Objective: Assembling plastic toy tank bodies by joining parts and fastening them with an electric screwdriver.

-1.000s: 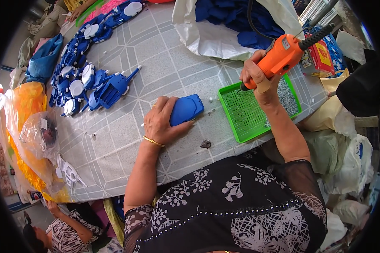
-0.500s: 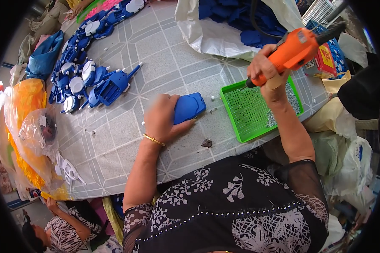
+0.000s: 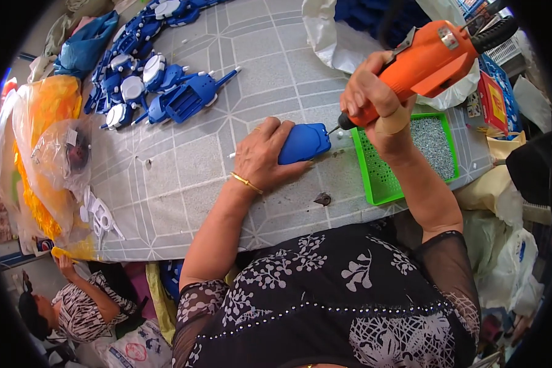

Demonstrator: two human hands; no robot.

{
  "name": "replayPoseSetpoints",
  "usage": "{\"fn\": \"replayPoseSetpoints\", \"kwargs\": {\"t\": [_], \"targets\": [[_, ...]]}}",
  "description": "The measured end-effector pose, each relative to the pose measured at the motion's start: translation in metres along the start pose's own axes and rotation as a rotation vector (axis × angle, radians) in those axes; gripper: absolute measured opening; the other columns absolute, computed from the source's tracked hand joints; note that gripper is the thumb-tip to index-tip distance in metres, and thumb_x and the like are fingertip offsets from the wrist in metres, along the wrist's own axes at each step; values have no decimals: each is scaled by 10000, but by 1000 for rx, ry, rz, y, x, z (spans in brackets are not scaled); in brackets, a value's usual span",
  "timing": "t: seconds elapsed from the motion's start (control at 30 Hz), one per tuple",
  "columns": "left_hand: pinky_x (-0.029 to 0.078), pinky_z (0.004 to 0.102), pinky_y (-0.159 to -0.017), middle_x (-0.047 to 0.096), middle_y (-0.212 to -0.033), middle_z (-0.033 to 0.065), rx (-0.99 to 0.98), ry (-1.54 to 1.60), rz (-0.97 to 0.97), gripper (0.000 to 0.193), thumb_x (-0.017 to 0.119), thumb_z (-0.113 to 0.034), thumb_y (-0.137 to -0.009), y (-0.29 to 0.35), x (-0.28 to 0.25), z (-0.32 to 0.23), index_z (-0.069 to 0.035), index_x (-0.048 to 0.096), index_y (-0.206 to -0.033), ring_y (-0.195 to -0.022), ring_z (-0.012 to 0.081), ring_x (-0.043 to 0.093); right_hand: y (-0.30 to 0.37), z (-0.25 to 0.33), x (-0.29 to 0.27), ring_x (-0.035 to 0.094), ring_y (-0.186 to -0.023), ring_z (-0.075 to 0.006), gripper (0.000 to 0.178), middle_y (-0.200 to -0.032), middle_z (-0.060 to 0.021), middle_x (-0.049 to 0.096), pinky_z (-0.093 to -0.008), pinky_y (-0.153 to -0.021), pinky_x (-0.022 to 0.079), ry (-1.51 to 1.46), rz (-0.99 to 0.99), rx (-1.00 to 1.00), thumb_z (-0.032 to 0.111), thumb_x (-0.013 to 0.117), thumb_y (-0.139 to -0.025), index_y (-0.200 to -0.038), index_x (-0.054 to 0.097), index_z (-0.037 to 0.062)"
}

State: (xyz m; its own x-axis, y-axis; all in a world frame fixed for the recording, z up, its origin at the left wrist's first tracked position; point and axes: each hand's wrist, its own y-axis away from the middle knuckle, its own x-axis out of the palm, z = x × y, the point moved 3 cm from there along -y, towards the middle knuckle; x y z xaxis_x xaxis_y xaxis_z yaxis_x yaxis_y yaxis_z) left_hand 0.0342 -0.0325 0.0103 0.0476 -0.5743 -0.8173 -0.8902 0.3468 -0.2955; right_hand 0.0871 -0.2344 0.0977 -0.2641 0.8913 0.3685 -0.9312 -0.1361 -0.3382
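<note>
My left hand (image 3: 265,152) is closed round a blue plastic part (image 3: 303,143) and holds it down on the table. A white peg sticks out on the wrist side of that hand. In my right hand (image 3: 377,101) is an orange electric screwdriver (image 3: 420,64), its cable leading off to the upper right. The bit's tip reaches the right end of the blue part; whether a screw is under it is too small to tell. Below the right forearm lies a green tray (image 3: 370,175) with many small silvery screws (image 3: 432,147) on its right side.
Blue and white plastic assemblies (image 3: 181,101) are piled at the upper left. Orange pieces in clear bags (image 3: 34,159) and white plastic parts (image 3: 98,214) lie at the left edge. A white sack (image 3: 325,40) of blue parts stands at the back. Another person (image 3: 92,300) sits at lower left.
My right hand has brought the screwdriver from over the tray left to the blue part, its tip now at the part's end. My left hand still holds the part. The whole view has shifted.
</note>
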Motion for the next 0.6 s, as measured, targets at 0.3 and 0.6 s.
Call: {"fn": "replayPoseSetpoints", "kwargs": {"t": [0.3, 0.6], "targets": [[547, 456, -773, 599, -1049, 126, 16, -10, -22, 693, 858, -424, -679, 1, 1, 3, -65, 641, -1231, -922, 346, 667, 3, -13, 1, 503, -594, -124, 236, -712, -22, 487, -332, -645, 492, 82, 45, 15, 164, 678, -934, -911, 455, 91], [545, 455, -769, 591, -1044, 124, 9, -13, -9, 699, 859, -428, -678, 1, 0, 1, -66, 638, -1234, -913, 344, 665, 3, -15, 0, 549, -534, -107, 212, -612, -4, 530, -297, -590, 515, 28, -43, 7, 145, 723, -887, -858, 534, 52]]}}
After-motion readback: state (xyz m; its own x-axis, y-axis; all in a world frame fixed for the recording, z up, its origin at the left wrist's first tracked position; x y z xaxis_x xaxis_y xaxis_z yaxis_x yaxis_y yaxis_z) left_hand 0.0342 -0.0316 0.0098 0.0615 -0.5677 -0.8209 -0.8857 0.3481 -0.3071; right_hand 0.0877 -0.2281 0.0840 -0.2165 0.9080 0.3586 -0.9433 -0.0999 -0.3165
